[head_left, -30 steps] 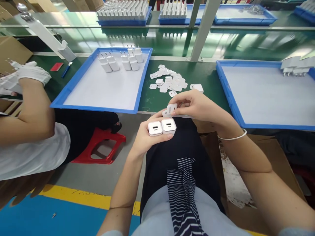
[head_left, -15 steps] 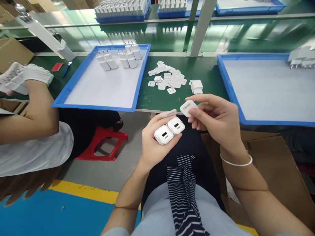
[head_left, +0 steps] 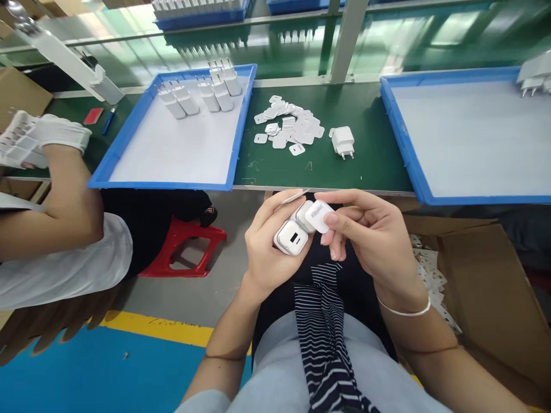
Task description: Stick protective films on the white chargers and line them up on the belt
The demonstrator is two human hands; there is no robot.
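My left hand is wrapped round two white charger plugs, side by side with their port ends up. The nearer charger plug shows a dark USB port and a small slot. A thin white piece lies along the fingers of that hand, seen edge-on. Between thumb and fingertips my right hand pinches a white rounded-square cover plate with grey print. This plate is over the farther charger and hides most of its end face; whether they touch I cannot tell.
Small white plates lie heaped on the green bench, near a lone charger. A blue-rimmed tray with several chargers is at left, another tray at right. A co-worker's gloved hand is far left. An open carton stands lower right.
My right hand has brought the cover plate left and down, over the farther charger's end. The view has shifted, showing more of the carton at right.
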